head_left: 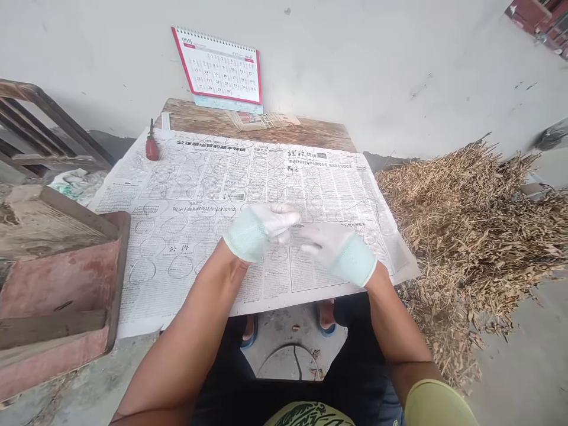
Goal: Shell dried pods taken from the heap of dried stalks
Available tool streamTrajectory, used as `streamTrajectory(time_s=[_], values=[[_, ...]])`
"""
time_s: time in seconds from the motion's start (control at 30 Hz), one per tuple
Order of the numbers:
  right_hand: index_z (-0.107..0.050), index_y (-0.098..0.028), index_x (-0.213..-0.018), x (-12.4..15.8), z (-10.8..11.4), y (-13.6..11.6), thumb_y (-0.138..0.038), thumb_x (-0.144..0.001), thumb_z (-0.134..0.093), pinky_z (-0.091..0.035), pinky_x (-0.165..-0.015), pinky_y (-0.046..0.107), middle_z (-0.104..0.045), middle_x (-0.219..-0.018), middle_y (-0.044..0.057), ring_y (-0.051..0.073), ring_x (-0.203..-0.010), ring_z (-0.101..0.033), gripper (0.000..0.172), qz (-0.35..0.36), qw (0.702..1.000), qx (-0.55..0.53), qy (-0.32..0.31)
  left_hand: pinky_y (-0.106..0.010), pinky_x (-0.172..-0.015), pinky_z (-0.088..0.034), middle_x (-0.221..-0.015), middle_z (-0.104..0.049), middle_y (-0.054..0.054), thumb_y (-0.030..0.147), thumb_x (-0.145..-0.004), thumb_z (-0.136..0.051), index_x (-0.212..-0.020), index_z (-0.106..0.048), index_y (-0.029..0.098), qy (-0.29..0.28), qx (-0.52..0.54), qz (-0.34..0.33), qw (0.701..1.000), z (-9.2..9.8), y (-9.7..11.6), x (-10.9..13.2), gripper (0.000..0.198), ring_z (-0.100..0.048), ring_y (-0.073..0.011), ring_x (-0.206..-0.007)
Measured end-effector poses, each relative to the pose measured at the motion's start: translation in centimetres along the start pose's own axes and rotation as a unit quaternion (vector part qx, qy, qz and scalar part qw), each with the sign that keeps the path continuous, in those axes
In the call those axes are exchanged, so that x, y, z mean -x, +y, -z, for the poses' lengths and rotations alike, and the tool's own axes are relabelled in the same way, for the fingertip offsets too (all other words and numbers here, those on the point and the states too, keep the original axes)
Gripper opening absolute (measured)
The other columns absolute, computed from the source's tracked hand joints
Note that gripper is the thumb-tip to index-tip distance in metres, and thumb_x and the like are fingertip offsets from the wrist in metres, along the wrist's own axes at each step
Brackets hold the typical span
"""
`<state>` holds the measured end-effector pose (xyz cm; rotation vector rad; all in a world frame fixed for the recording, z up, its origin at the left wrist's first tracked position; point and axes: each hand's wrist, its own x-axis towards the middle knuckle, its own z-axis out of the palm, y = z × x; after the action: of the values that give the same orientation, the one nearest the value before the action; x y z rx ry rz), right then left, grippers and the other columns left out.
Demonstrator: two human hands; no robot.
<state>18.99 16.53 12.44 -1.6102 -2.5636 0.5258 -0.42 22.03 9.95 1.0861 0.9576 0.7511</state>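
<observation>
While over newspaper (266,290), hands (277,225) (328,244) close together

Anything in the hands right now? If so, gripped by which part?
Cannot tell. The gloved left hand and right hand are close together above the newspaper, but blur hides whether anything thin is pinched between them.

The scene is lit brightly and evenly by diffuse light; only faint, soft shadows are cast; the wall (346,71) is rendered pale and flat; the right hand (327,244) is blurred; fine print on the newspaper (208,248) is softened; outer edges are stretched.
</observation>
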Motion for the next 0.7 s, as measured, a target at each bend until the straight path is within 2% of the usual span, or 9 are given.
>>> streamTrajectory(time_s=[0.07,0.13,0.2,0.33,0.43,0.53,0.7], values=[[-0.072,-0.025,-0.134,0.2,-0.2,1.3,-0.029,-0.101,-0.064,-0.055,-0.102,0.041,-0.079,-0.114,0.005,0.023,-0.108,-0.073,0.034,-0.043,0.985,-0.160,0.039,-0.026,-0.051,-0.026,-0.053,-0.029,0.010,0.037,-0.076,-0.087,-0.062,-0.046,0.022,-0.017,0.096,-0.029,0.995,0.1,0.2,0.1,0.047,-0.022,-0.0071,-0.050],[-0.067,-0.023,-0.142,0.2,-0.3,2.2,-0.027,-0.097,-0.066,-0.057,-0.098,0.041,-0.080,-0.103,0.003,0.020,-0.098,-0.075,0.046,-0.076,0.943,-0.316,0.064,-0.026,-0.051,-0.027,-0.057,-0.022,0.010,0.036,-0.079,-0.087,-0.061,-0.039,0.022,-0.033,0.164,-0.045,0.985,0.3,0.4,0.1,0.053,-0.016,-0.0074,-0.052],[-0.064,-0.018,-0.145,-0.1,-0.7,2.5,-0.025,-0.094,-0.064,-0.059,-0.092,0.040,-0.079,-0.091,0.001,0.019,-0.087,-0.075,0.052,-0.069,0.893,-0.439,0.078,-0.026,-0.051,-0.028,-0.060,-0.020,0.009,0.036,-0.083,-0.086,-0.062,-0.037,0.022,-0.042,0.198,-0.050,0.978,0.2,0.5,0.2,0.055,-0.015,-0.0085,-0.054],[-0.070,-0.015,-0.131,-1.1,-2.0,1.8,-0.034,-0.091,-0.066,-0.061,-0.088,0.040,-0.080,-0.091,0.003,0.019,-0.082,-0.075,0.044,0.005,0.814,-0.574,0.087,-0.027,-0.052,-0.029,-0.061,-0.017,0.009,0.037,-0.083,-0.086,-0.061,-0.034,0.022,-0.058,0.228,-0.050,0.971,-0.3,0.7,0.3,0.058,-0.014,-0.0103,-0.056],[-0.076,-0.017,-0.116,-1.5,-3.2,1.1,-0.045,-0.093,-0.066,-0.062,-0.082,0.041,-0.080,-0.090,0.005,0.021,-0.081,-0.076,0.037,0.023,0.766,-0.627,0.135,-0.029,-0.051,-0.026,-0.061,-0.016,0.008,0.041,-0.083,-0.086,-0.059,-0.030,0.023,-0.067,0.217,-0.048,0.973,-0.7,0.7,0.5,0.063,-0.014,-0.0110,-0.057],[-0.079,-0.018,-0.103,-1.7,-3.8,0.9,-0.050,-0.095,-0.066,-0.063,-0.081,0.041,-0.079,-0.085,0.006,0.022,-0.083,-0.076,0.035,0.017,0.755,-0.634,0.169,-0.029,-0.051,-0.023,-0.061,-0.016,0.008,0.043,-0.082,-0.087,-0.058,-0.029,0.022,-0.068,0.203,-0.042,0.976,-0.8,0.6,0.5,0.066,-0.014,-0.0105,-0.057],[-0.081,-0.018,-0.092,-1.2,-3.7,1.4,-0.049,-0.098,-0.067,-0.062,-0.079,0.040,-0.078,-0.079,0.006,0.021,-0.077,-0.075,0.034,0.041,0.760,-0.630,0.155,-0.030,-0.051,-0.023,-0.056,-0.020,0.008,0.045,-0.078,-0.090,-0.058,-0.038,0.022,-0.120,0.179,-0.017,0.976,-0.3,0.3,0.5,0.060,-0.015,-0.0095,-0.054]])
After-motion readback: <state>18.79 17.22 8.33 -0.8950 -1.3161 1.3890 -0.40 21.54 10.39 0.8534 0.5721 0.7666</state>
